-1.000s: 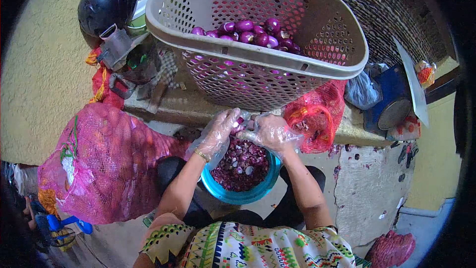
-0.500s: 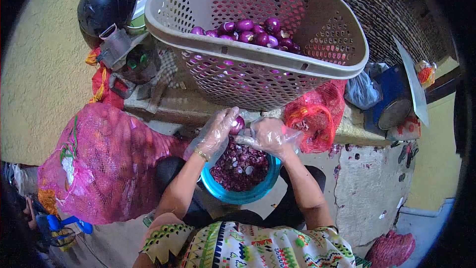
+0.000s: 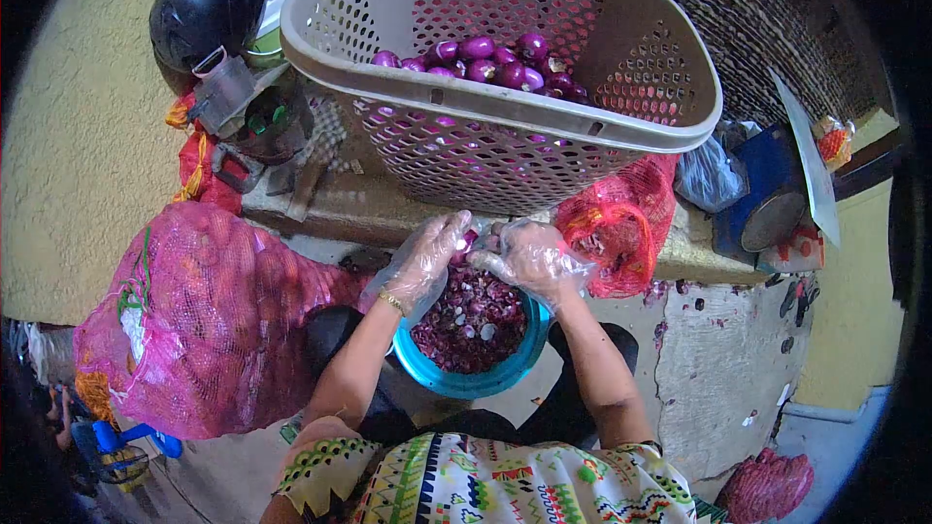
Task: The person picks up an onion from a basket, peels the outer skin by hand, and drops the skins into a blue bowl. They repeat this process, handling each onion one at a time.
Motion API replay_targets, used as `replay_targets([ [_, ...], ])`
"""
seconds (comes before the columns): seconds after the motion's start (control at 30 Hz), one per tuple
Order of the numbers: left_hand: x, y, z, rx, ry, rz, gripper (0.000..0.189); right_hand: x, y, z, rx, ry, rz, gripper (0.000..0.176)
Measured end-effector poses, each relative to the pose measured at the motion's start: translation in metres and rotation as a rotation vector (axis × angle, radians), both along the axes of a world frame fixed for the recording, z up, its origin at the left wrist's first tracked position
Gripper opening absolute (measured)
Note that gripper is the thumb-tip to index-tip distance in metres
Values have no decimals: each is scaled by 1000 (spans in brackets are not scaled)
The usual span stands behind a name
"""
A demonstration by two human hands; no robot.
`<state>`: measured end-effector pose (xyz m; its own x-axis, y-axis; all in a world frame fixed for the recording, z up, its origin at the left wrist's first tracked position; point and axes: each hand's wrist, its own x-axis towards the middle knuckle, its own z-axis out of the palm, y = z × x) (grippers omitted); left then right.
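Note:
My left hand (image 3: 427, 257), in a clear plastic glove, is closed around a purple onion (image 3: 462, 248). My right hand (image 3: 532, 257), gloved too, has its fingers bent in against the onion's right side. Whatever the right fingers grip is hidden from above. Both hands are over the far part of a blue basin (image 3: 473, 386), which sits between my knees. Loose purple onion skins (image 3: 464, 335) and a few pale cut bits fill it.
Beyond my hands, a tall perforated basket (image 3: 505, 121) holds peeled purple onions (image 3: 505, 63) on a ledge. A full pink mesh sack (image 3: 209, 320) stands at left. A red mesh bag (image 3: 616, 233) lies right of the basket. Skin scraps litter the floor at right.
My right hand has turned and moved slightly, its fingers now bent closer against the onion. The left hand keeps its hold on the onion, nearly in place.

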<state>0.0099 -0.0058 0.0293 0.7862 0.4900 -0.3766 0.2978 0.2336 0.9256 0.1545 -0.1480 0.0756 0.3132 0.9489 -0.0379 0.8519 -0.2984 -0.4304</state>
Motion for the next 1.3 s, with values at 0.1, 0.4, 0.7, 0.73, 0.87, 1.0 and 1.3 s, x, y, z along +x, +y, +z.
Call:
replay_targets([
  [0.1, 0, 3, -13, 15, -35, -19, 46, 1, 0, -4, 11, 33, 2, 56],
  [0.4, 0, -1, 0, 115, -119, 21, 44, 2, 1, -11, 9, 36, 62, 60],
  [0.7, 1, -7, 15, 4, -73, 174, 46, -3, 2, -18, -58, -130, 258, 69],
  [0.73, 2, -5, 11, -5, -64, 189, 48, -4, 1, -17, -57, -131, 258, 69],
  [0.87, -2, -5, 35, 74, 83, 146, 57, -5, -2, 7, 28, -8, 140, 65],
  [1.0, -4, -8, 47, -3, 134, 50, 68, -2, -2, 13, 54, 20, -64, 66],
  [1.3, -2, -4, 10, 31, 129, 25, 63, 1, -2, 5, 59, 59, 22, 66],
])
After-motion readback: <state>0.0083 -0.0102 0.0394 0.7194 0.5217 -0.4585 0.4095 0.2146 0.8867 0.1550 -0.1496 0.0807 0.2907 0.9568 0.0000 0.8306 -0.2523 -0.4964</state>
